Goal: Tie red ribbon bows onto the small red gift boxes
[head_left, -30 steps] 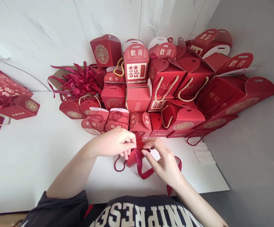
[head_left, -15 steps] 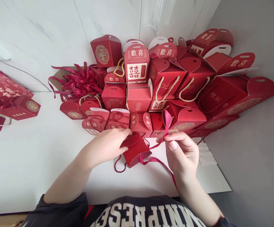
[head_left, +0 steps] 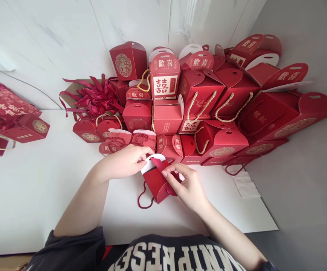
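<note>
red ribbon in r hand, l hand at box's white flap

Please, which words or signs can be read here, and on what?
"歡喜": flaps of several boxes
"囍": white label
"乔迁之喜": upper-left box
"MNIPRESE", upside down, cut off: shirt
"吾家有", partly: floral panel, left
Gold prints: too small or blurred

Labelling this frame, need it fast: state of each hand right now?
Left hand: fingers curled at the white-lined flap of the small red cardboard box; firm grip can't be told.
Right hand: closed, pinching the crimson satin ribbon.
</note>
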A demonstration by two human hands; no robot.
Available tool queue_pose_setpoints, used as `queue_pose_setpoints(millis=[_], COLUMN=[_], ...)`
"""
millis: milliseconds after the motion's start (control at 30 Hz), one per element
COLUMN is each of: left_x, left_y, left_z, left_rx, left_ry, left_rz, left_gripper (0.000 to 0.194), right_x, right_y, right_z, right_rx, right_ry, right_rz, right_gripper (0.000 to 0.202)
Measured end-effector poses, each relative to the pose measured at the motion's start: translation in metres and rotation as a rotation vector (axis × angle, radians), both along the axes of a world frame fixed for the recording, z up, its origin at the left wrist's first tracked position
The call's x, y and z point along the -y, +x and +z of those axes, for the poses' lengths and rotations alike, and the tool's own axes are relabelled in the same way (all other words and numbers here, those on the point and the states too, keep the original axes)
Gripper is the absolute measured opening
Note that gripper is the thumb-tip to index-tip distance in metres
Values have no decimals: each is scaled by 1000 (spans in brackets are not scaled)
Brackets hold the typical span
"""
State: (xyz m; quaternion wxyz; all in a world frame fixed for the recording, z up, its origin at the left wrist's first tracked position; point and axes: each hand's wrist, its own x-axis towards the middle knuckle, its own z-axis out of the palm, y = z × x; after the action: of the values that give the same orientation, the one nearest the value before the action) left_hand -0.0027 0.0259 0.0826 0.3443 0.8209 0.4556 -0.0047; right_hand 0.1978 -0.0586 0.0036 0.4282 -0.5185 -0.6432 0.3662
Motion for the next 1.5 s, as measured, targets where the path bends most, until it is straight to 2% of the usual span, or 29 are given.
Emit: queue_pose_setpoints(millis=[233,433,733,933,1067,1233,1300,1367,1433,1500], left_x=[0,1,-2,-3,-1,4,9,14,17,17], left_y=[1,1,-3,3,-3,-39,-55,-67,-72,-70], left_z=[2,1,4,2,9,36,48,56,58,54], left_rx=[1,-50,-26,-40,-53,-18,-116,-295,-396,-322], left_ry=[-3,44,30,63,129,274,348,424,461,447], left_rz=[9,-19,-56,-43,64,385,510,619,655,584], left_gripper=[32,20,31,23,19,15,14,19,27,35], right_x=[-1,-6,-6,-7,-4,4,8,13,18,22], right_y=[0,-6,-6,-6,2,29,42,53,60,62], right_z=[3,1,-2,-2,0,-4,-7,-9,-9,-8], right_rx=[32,13,60,84,13,-101,-113,-95,-47,0], right_ry=[17,22,20,26,19,-73,-140,-202,-255,-295], right_rz=[24,69,36,65,75,-31,-37,-11,51,122], right_gripper=[20,20,19,18,14,21,23,23,24,27])
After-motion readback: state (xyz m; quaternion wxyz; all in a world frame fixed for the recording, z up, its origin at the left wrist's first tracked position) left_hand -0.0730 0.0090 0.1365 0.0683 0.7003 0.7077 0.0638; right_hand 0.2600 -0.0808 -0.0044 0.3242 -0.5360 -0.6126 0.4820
